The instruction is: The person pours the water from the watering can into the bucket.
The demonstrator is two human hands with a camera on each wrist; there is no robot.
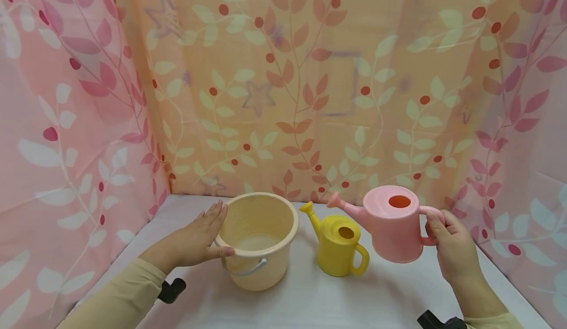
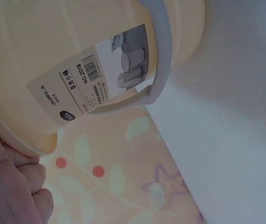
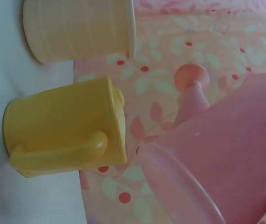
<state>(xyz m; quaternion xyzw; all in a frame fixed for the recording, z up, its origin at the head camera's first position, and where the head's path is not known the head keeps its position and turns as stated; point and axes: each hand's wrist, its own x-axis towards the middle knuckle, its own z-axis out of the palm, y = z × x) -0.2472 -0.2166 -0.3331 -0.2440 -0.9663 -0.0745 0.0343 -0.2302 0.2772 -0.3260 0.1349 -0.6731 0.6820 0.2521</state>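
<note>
A cream bucket (image 1: 261,270) with a grey handle (image 2: 163,51) stands upright on the white table. My left hand (image 1: 195,243) rests at its left rim, fingers straight and thumb on the front edge. A printed label (image 2: 88,77) on the bucket shows in the left wrist view. To the right, my right hand (image 1: 456,245) grips the handle of a pink watering can (image 1: 394,230) and holds it above the table, spout toward the left. Between bucket and pink can, a smaller yellow watering can (image 1: 338,248) stands on the table, its handle facing right.
The white tabletop (image 1: 310,309) runs back to an orange leaf-patterned curtain (image 1: 292,73). Pink curtains (image 1: 79,137) hang at both sides. The yellow can stands close below the pink can's spout.
</note>
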